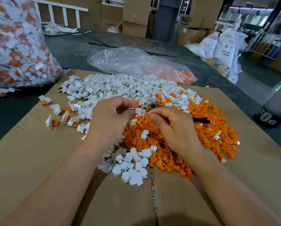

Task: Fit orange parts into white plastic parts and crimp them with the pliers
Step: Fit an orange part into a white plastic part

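**Head view: white part offered sideways, orange part closing on its open end**

Both hands work just above the heap where the white pile (120,88) meets the orange pile (201,136), on a sheet of cardboard (38,160). The left hand (110,115) pinches the white part (139,110) by its flat tab, thumb and forefinger curled round it. The part's long axis runs nearly level across the view, with the tab toward the left hand and the cup end pointing right.

The right hand (174,126) sits just beside that cup end, fingers curled and thumb pressed to forefinger. It pinches what looks like an orange part (146,113), though this blends into the orange heap behind and its facing cannot be made out. The two pieces are near touching; whether the orange one has begun to enter is not clear.

Seating the piece probably takes a short push leftward along the white part's axis, with the left hand bracing.

The pliers (155,105) lie on the heap just behind the fingertips, metal head toward the middle and black handle running out to the right. That puts them nearer the right hand for the crimp.
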{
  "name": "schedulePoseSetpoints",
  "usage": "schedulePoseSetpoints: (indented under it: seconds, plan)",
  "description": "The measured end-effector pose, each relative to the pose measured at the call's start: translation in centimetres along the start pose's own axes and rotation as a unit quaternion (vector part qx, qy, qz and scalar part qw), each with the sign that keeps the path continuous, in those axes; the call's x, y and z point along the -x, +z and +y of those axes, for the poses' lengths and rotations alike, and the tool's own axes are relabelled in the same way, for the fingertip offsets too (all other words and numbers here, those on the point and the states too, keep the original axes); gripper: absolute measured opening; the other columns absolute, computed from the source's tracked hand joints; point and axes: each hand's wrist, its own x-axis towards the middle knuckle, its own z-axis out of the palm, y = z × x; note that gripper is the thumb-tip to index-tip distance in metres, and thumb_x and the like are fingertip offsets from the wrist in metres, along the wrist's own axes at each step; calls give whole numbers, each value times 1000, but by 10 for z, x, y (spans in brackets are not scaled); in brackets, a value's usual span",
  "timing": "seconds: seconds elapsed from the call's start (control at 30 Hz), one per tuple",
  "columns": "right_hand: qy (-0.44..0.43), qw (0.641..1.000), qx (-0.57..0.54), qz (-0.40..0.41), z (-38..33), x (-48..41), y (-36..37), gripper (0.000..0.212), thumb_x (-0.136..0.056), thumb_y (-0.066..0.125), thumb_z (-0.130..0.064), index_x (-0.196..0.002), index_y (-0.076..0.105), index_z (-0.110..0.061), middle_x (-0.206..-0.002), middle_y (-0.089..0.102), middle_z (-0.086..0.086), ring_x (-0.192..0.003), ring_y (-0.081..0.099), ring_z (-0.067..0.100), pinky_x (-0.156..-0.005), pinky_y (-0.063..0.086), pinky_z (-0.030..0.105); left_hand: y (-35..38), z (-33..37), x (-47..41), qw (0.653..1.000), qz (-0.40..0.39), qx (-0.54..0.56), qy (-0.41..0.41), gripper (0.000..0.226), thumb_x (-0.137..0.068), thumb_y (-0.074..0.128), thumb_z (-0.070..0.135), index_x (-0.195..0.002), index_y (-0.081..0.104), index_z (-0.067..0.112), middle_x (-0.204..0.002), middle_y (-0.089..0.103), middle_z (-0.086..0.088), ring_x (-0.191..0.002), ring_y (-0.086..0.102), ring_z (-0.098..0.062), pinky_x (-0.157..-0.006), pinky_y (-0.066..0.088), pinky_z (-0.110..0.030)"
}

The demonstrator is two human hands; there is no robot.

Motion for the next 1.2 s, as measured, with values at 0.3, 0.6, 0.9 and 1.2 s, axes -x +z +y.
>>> schedulePoseSetpoints:
  seconds: [0.3,0.6,0.9,1.2]
  plan:
    - [52,993,-105,22,-5,0,1,32,-89,57,-10,-85,56,-41,-76,64,-14,-70,65,3,-69,56,31,4,4,5,998,-15,58,35,28,-72,75,5,-72,68,32,-87,69,17,-77,66,1,-73,55,-18]
    - [72,980,-174,56,-9,1,2,30,-88,58,-7,-83,58,-37,-73,64,-16,-65,64,-1,-62,51,13,8,2,7,994,5,-29,109,40,-71,76,4,-82,59,39,-92,59,16,-84,60,5,-74,47,-7]
    - [74,981,-173,37,-10,-1,10,26,-83,65,-9,-80,60,-35,-72,65,-11,-68,65,7,-67,56,26,10,3,10,993,6,-52,108,40,-71,77,11,-78,56,43,-85,57,22,-79,55,14,-64,42,-1]
    - [23,995,-78,52,-8,1,7,29,-83,64,-8,-74,58,-34,-68,62,-12,-65,61,8,-58,51,22,12,4,12,993,-15,-16,119,42,-71,75,2,-85,59,39,-96,57,18,-83,58,13,-67,44,-3]
